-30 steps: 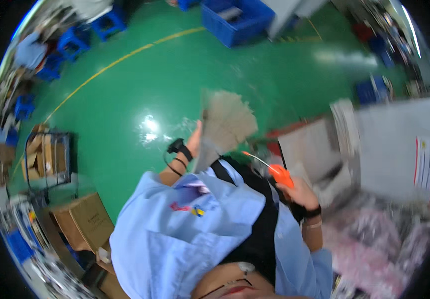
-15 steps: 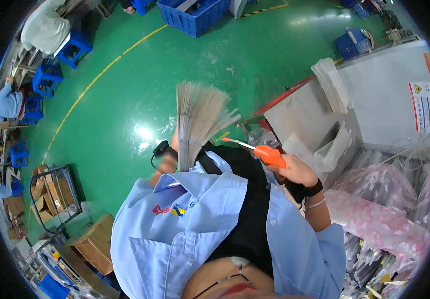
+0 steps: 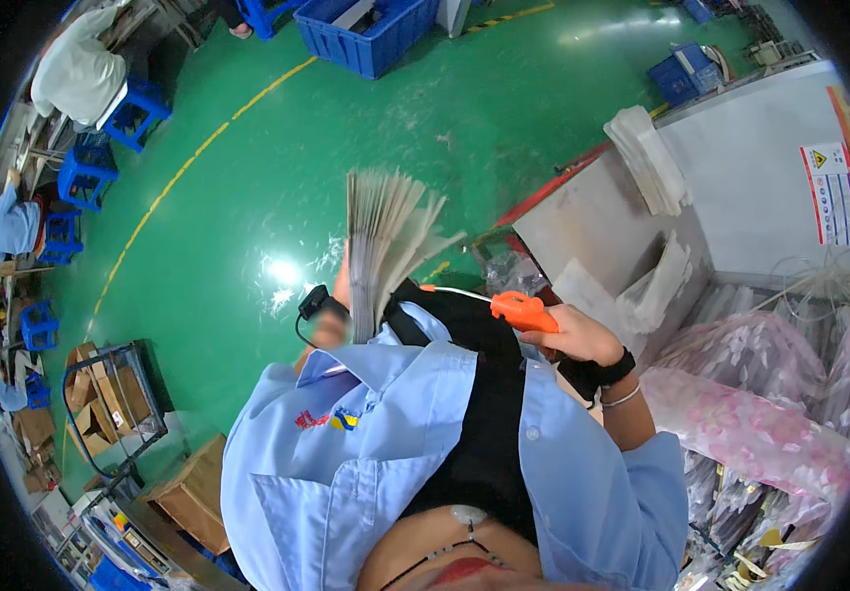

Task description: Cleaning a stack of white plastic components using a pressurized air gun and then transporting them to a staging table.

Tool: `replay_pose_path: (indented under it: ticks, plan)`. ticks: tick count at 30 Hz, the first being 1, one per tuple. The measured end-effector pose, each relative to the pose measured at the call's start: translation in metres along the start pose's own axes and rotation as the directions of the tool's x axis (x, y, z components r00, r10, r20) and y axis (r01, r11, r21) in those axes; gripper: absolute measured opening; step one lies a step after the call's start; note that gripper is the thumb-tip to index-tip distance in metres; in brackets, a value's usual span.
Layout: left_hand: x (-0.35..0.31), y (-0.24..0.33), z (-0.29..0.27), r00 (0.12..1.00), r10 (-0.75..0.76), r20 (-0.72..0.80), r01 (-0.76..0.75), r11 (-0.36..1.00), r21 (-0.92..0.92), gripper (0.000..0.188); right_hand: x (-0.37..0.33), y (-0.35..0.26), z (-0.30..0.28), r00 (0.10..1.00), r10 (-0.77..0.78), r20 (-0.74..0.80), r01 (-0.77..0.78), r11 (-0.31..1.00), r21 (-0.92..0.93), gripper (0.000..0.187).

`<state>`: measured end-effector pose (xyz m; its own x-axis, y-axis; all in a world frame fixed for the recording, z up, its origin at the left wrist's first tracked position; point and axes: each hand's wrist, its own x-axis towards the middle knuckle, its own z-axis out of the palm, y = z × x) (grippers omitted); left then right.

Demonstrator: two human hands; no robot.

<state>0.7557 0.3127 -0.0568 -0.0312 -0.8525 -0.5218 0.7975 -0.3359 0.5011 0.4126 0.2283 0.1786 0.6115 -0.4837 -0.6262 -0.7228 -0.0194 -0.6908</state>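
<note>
In front of my chest, my left hand grips a thick bundle of thin greyish-white sheets near its lower end. The bundle stands upright; its free upper ends fan out to the right. Fingers behind the sheets are partly hidden. My right hand is closed around the handle of an orange air blow gun. The gun's thin bent metal nozzle points left, its orange tip close beside the lower right of the bundle. Black devices are strapped to both wrists.
To my right stands a large grey bin with pale wrapping on its rim, beside piled clear and pink-flowered plastic. Cardboard boxes and a metal cart are at left. A blue crate lies ahead; people sit on blue stools far left.
The blow gun and my right hand have shifted slightly left, bringing the tip nearer the bundle. The sheets' upper ends have spread differently. My whole view has turned a little.
</note>
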Motion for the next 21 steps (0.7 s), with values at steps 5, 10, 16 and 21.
replay_pose_path:
  ticks: [5, 10, 16, 21]
  plan:
    - [0.006, -0.007, -0.005, 1.0, -0.005, 0.021, 0.004, 0.999, 0.034, 0.055, 0.003, 0.0, 0.0, 0.996, -0.071, -0.05, 0.068, 0.996, -0.06, 0.032]
    - [0.005, -0.007, -0.005, 1.0, 0.007, 0.018, -0.009, 0.994, 0.11, 0.053, 0.004, 0.001, -0.005, 0.998, 0.041, 0.057, -0.04, 0.999, -0.021, 0.037]
    - [0.004, 0.001, 0.001, 0.998, 0.054, 0.02, -0.058, 0.94, 0.335, 0.052, 0.002, 0.006, -0.01, 0.992, -0.026, -0.122, 0.016, 0.996, -0.085, 0.039]
    - [0.01, 0.001, -0.009, 0.99, 0.124, -0.067, -0.078, 0.881, 0.468, 0.044, -0.002, -0.002, -0.01, 0.999, -0.011, -0.033, 0.013, 0.996, 0.084, 0.033]
